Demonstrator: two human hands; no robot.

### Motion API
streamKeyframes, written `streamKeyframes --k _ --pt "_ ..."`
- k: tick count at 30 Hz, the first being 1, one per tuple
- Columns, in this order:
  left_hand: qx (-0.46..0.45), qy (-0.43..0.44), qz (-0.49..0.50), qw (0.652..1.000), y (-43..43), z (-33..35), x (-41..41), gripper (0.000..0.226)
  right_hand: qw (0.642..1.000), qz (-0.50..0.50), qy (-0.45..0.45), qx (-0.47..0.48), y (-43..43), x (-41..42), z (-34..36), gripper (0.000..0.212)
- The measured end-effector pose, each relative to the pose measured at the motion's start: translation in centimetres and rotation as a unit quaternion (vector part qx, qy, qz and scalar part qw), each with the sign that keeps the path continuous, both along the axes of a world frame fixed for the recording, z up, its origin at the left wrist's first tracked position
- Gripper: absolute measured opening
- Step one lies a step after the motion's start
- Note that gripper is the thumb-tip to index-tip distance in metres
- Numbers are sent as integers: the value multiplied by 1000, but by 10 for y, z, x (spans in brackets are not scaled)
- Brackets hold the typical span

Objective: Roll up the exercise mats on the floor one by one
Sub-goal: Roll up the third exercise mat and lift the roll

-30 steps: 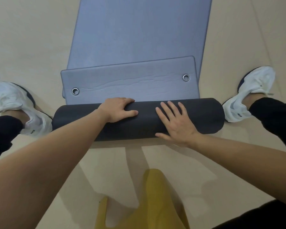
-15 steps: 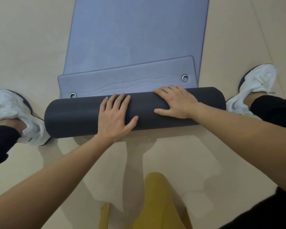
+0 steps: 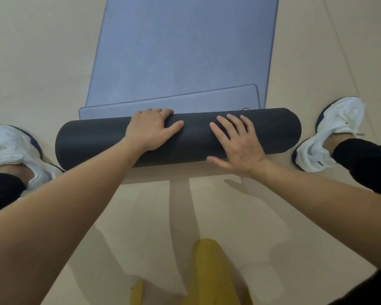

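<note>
Rolling has advanced: the rolled mat (image 3: pixel 92 144) now covers most of its flat end (image 3: pixel 106 112) beyond the fingertips, one eyelet (image 3: pixel 246 109) perhaps just peeking out. Left hand (image 3: pixel 151 129) curls over it, fingertips hidden; right hand (image 3: pixel 238 146) presses flat, fingers spread.

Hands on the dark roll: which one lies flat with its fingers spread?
The right hand, pressed flat on the roll with fingers spread; the left hand instead curls its fingers over the roll's far side.
</note>
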State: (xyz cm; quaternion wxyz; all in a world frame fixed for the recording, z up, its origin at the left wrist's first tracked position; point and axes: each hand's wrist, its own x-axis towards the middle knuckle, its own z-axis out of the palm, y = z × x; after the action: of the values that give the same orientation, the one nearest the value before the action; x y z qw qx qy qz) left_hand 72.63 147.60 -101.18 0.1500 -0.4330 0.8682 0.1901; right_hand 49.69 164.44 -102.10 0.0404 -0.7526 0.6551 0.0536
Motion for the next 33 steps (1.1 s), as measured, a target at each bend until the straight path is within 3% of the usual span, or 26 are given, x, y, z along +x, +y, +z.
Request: streamKeyframes --k 3,8,10,15,19,21,25,30,33 --pt "7 14 19 1000 -22 -2 -8 62 996 -13 54 66 -7 1 -3 102" --pt "-168 122 2 978 -19 4 -9 48 995 -17 42 84 -46 -15 1 105" --pt "-199 145 -4 969 -5 8 -5 45 996 -13 13 86 -65 -26 1 105" --pt "-183 73 0 980 44 -1 -1 84 986 -30 -75 143 -118 -47 6 100" --pt "-163 10 -14 986 43 -18 -3 109 977 -57 -88 184 -134 -56 8 100" --pt "-165 -6 -16 986 35 -22 -6 118 980 -96 -93 148 -127 -57 7 95" --pt "-179 -19 -17 984 14 -22 -16 125 971 -210 -112 -14 -86 -79 -3 88" --pt "-184 0 -17 983 -16 -17 -27 125 918 -362 -144 -76 -40 -118 -18 97" --pt "-184 12 -19 983 -32 -11 -33 127 868 -415 -263 -66 -31 -127 -24 102"
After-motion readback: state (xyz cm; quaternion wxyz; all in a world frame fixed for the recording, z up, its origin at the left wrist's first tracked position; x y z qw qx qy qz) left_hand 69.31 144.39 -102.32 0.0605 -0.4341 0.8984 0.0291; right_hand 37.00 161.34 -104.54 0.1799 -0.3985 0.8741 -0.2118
